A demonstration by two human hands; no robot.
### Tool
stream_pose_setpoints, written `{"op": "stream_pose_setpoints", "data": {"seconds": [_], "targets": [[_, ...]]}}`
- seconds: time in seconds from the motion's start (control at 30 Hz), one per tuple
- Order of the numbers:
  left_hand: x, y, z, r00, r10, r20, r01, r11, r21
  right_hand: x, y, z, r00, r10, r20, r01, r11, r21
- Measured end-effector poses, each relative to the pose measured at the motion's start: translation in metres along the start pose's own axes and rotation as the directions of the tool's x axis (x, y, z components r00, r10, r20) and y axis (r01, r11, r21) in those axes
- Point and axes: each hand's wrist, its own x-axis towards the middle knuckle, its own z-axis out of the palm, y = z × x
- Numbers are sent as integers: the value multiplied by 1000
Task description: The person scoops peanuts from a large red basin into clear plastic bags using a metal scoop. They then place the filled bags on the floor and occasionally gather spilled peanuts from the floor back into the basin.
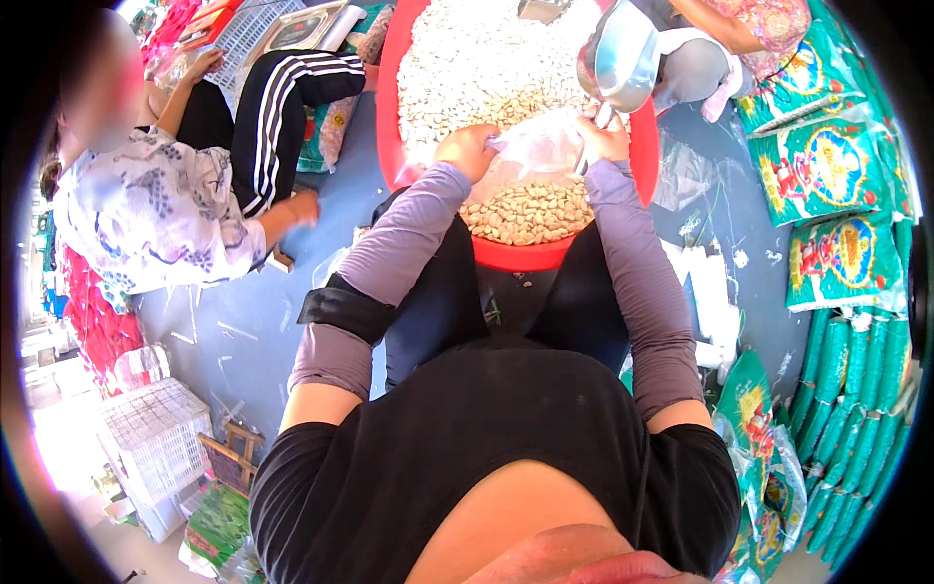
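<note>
A wide red tub (642, 146) stands in front of my knees, filled with pale, bean-like pieces (530, 212). Over them a clear plastic bag (545, 141) stretches between my hands. My left hand (467, 151) is closed, pinching the bag's left edge. At the bag's right side, my right hand (605, 139) is closed round the handle of a shiny metal scoop (623, 60), whose bowl tilts up beyond the fingers. Whether those fingers also grip the bag is hard to make out.
A person (175, 204) in striped trousers sits to the left; another person's arm (715, 24) reaches in at the far right. Green printed packages (817, 165) are piled on the right. A white crate (156, 433) stands at the lower left. Plastic scraps (686, 175) litter the grey floor.
</note>
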Motion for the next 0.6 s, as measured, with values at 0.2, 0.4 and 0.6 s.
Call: {"op": "stream_pose_setpoints", "data": {"seconds": [0.2,0.4,0.6], "targets": [[4,-1,-1,989,35,144,61,791,-609,13,-4,-8,982,-48,-180,5,973,-231],[6,-26,4,959,94,267,60,855,-515,21,-9,-26,947,-191,-257,-14,776,-631],[-3,-2,-12,973,21,232,79,907,-413,15,-11,-24,920,-277,-277,-22,669,-743]]}}
